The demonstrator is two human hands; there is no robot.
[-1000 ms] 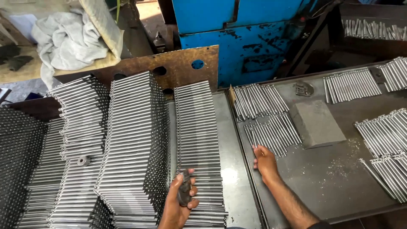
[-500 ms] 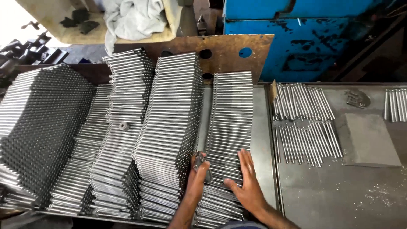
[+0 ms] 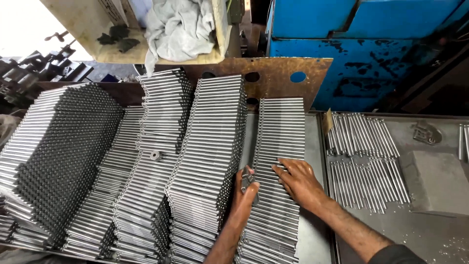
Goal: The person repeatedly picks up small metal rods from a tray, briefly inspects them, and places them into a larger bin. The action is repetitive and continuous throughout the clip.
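The stack of steel rods under both hands is the rightmost of several, a flat layered pile lying on a metal table, its rods running crosswise to the person's reach. The right hand lies spread on its top, fingers pressed flat against the upper rods about halfway down the pile. Just left of that, at the stack's left edge, the left hand is closed around a small dark metal piece, pinched between thumb and fingers; its exact shape is too small to tell.

Left of the grip stands a taller, leaning stack, then more piles, one carrying a small metal ring, and beyond those a big block of rods seen end-on. Right of the grip, past a raised table edge, loose rods lie in rows beside a grey flat block. Behind everything are a rusty plate with holes, a blue machine and a grey cloth.

The risk, as I judge it, is rolling: the rods are round and loosely stacked, so a sideways push from the flat hand could slide the top layers off. The leaning pile beside the left hand could also spill if bumped.
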